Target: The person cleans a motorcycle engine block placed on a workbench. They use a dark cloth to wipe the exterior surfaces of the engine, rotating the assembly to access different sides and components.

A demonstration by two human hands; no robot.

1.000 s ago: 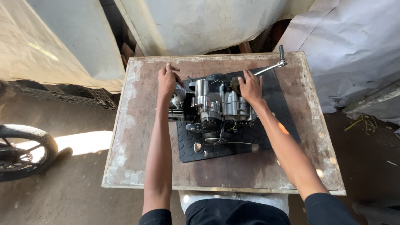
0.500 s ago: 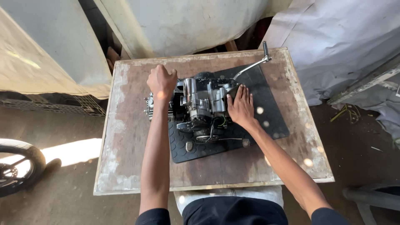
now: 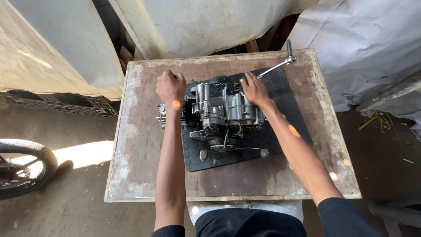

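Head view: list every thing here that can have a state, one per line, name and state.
Engine: sits on the mat, held from both sides.
Rubber mat: lies flat on the table.
Wooden table: top worn and stained.
Ratchet wrench: lies on the far side of the table, handle end by the right hand.
Left hand: closed on the engine's left end.
Right hand: rests on the engine's far right side.
Wheel: on the ground, partly out of view.

Wheel (image 3: 22, 169) cut off at left edge

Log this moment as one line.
left hand: on engine left end | right hand: on engine top by ratchet wrench | engine: on black mat, wooden table
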